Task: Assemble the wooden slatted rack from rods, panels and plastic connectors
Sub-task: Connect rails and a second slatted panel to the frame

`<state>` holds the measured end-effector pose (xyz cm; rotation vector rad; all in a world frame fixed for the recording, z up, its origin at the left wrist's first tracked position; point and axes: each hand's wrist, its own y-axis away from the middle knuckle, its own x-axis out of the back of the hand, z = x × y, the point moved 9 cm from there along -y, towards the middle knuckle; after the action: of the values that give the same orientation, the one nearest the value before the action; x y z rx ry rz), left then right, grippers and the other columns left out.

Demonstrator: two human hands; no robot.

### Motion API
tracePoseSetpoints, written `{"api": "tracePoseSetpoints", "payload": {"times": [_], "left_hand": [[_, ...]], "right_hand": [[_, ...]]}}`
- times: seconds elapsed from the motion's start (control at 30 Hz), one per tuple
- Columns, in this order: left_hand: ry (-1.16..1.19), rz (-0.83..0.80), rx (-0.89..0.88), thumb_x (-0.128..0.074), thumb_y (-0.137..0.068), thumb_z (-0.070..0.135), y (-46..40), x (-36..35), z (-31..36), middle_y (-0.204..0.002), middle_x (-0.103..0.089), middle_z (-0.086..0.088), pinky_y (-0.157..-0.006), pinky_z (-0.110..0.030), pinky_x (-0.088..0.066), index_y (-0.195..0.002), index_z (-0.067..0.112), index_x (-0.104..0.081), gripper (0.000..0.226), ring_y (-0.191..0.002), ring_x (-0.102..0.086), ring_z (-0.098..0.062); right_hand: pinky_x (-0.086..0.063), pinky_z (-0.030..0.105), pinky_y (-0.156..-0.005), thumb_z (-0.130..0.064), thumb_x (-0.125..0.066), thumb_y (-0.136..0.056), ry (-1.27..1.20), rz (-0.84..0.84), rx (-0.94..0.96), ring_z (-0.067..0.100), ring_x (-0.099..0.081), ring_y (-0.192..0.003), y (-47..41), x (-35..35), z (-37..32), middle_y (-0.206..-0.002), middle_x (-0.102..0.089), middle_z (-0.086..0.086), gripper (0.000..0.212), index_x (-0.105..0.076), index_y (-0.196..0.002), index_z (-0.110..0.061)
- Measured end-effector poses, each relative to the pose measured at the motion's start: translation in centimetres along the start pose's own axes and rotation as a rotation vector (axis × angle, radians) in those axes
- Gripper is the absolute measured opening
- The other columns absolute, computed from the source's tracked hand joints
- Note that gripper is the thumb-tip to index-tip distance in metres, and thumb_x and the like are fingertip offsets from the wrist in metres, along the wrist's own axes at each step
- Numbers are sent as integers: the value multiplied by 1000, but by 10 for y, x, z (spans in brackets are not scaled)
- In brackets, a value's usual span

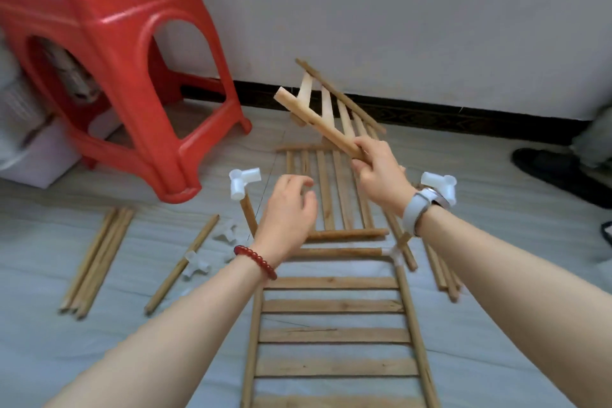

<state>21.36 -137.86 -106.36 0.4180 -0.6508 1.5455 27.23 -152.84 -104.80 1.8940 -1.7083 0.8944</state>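
My right hand (381, 172) grips the side rod of a slatted wooden panel (328, 109) and holds it tilted up off the floor. My left hand (288, 209) hovers beside it with loosely curled fingers and holds nothing. Under both hands a second slatted panel (331, 195) lies flat. A third panel (334, 334) lies nearest me, with a white connector (392, 253) at its far right corner. An upright rod at the left carries a white connector (243, 182). Another white connector (440, 187) shows behind my right wrist.
A red plastic stool (109, 76) stands at the left by the wall. Loose rods (96, 258) lie on the floor at the left, a single rod (182, 265) and loose white connectors (198, 263) beside them, and more rods (443, 272) at the right. A dark shoe (556, 172) is at right.
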Motion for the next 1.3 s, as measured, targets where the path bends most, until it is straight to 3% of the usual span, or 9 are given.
{"api": "tracePoseSetpoints", "payload": {"times": [0.13, 0.27, 0.37, 0.5, 0.67, 0.8, 0.9, 1.0, 1.3], "left_hand": [[653, 33, 433, -33, -101, 30, 25, 48, 13, -96, -65, -6, -78, -34, -54, -112, 6, -56, 34, -87, -65, -20], [1399, -192, 616, -34, -93, 58, 57, 77, 48, -108, -67, -22, -73, -46, -58, -114, -1, -54, 65, -96, -67, -35], [1235, -188, 570, -51, -94, 33, 75, 97, 63, -115, -61, -24, -69, -41, -58, -117, 1, -47, 39, -92, -69, -33], [1109, -35, 507, -40, -96, -4, 100, 108, 73, -103, -60, -24, -57, -33, -58, -103, 4, -45, 12, -75, -71, -32], [1182, 102, 460, -37, -97, -4, 128, 125, 81, -99, -63, -20, -58, -37, -58, -108, 8, -45, 18, -77, -71, -33], [1316, 137, 429, -38, -97, -1, 141, 125, 95, -99, -63, -18, -66, -42, -59, -105, 12, -46, 18, -79, -70, -32], [1398, 56, 384, -41, -96, -1, 145, 120, 111, -100, -67, -17, -67, -40, -58, -112, 14, -47, 22, -86, -70, -31], [1229, -90, 303, -48, -94, 2, 148, 120, 122, -100, -72, -8, -67, -33, -58, -120, 12, -51, 28, -84, -71, -19], [1729, -3, 519, -30, -93, 60, 162, 157, 32, -119, -58, -32, -77, -54, -54, -115, -12, -53, 79, -107, -59, -46]], "right_hand": [[-19, 29, -83, -15, -45, -95, 8, 6, 100, 12, -43, -90, 58, 49, -48, -91, -38, -15, 39, -39, -91, -53], [-21, 30, -84, -6, -50, -91, 158, -22, 305, -3, -32, -87, 129, 74, -86, -94, -35, -19, 36, -53, -109, -38], [-29, 39, -88, 4, -62, -81, 377, 17, 502, -1, -26, -87, 172, 82, -111, -97, -44, -5, 35, -62, -106, -21], [-45, 46, -75, -1, -81, -63, 548, 167, 670, 16, -57, -81, 204, 96, -131, -90, -60, 1, 39, -68, -94, -22], [-34, 49, -101, -26, -60, -88, 34, 245, -62, 26, -43, -122, 205, 112, -78, -132, -46, 9, 41, -52, -127, -19], [-54, 49, -76, -44, -59, -88, -993, -105, -708, 33, -59, -103, 224, 53, -76, -117, -55, 15, 53, -42, -127, -12], [-53, 31, -44, -21, -50, -96, -1153, 71, -719, 29, -63, -73, 210, 55, -96, -91, -59, 14, 28, -46, -118, -3], [-43, 28, -41, -6, -36, -95, -1018, 262, -745, 20, -53, -60, 201, 65, -86, -86, -57, 11, 36, -39, -131, -7], [-38, 18, -34, -26, -38, -99, -544, 213, -511, 9, -50, -38, 200, 109, -24, -59, -59, 7, 32, -55, -82, -4]]}}
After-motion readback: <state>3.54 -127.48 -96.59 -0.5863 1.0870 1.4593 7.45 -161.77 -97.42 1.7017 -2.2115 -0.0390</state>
